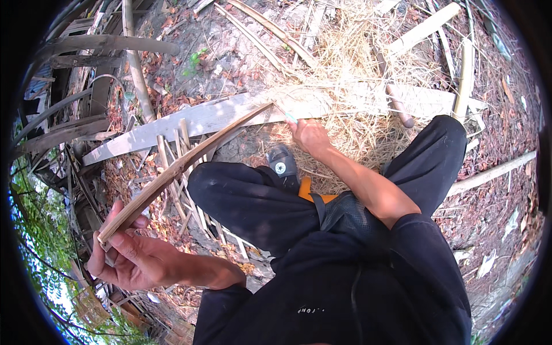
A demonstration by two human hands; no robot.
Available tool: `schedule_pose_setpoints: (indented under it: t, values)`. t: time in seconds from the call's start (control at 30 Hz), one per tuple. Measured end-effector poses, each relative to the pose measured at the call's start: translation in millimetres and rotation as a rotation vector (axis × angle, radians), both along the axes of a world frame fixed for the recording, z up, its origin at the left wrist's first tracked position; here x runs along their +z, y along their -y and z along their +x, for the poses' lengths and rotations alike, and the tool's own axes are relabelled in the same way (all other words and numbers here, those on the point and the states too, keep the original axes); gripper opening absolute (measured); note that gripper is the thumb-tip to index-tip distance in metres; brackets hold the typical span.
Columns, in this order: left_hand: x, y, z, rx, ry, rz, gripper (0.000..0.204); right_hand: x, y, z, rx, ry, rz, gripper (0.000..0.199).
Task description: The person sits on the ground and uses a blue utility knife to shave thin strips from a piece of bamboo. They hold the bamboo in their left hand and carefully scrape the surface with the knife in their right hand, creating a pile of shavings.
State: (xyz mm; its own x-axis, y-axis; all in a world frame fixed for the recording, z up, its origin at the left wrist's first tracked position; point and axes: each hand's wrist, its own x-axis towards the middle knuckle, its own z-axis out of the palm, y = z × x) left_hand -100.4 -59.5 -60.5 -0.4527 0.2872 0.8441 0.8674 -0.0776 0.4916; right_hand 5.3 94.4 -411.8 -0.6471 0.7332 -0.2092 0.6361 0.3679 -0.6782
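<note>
My left hand (141,261) holds the near end of a long brown split-wood strip (184,164), its fingers curled under it and the thumb alongside. The strip slants up and away to the right, its far end lying over a pale plank (201,119). Beside that far end, my right hand (311,138) is closed round a slim pale-blue tool (291,118). Most of the tool is hidden in the fist, so its exact kind is unclear. Straw-coloured shavings (359,141) lie around the plank near my right hand.
A round wooden stick (399,106) lies across the plank. Thin split strips (183,190) lean under its left part. Pale poles (424,29) lie at the far right, and stacked boards (75,123) stand at left. My sandalled foot (282,164) and an orange object (307,190) are between my knees.
</note>
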Motion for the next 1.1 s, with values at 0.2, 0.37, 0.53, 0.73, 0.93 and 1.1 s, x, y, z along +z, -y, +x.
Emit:
schedule_pose_setpoints:
  t: [0.2,0.37,0.53,0.73,0.93,1.1]
  values:
    - [2.3,10.4,-8.6,0.123,0.023,0.052,0.016,58.2,9.1,-3.1,0.039,-0.142,-0.157,0.056]
    - [5.6,11.7,-20.7,-0.024,-0.007,-0.016,0.015,136.6,20.3,-19.8,0.18,-0.427,-0.203,0.052]
    - [11.5,10.3,-16.5,0.012,-0.051,-0.044,0.018,80.3,-0.4,-4.4,0.052,-0.022,-0.213,0.062]
    - [5.6,9.0,-10.3,0.013,-0.006,0.054,0.016,73.5,-11.3,16.8,-0.007,0.0,-0.392,0.067]
    - [10.8,7.4,-14.3,0.157,0.02,0.007,0.016,187.3,36.7,4.9,0.099,-0.439,-0.433,0.05]
    - [11.7,15.6,-6.2,0.03,0.001,0.017,0.017,193.3,39.5,-4.7,0.122,-0.333,-0.283,0.05]
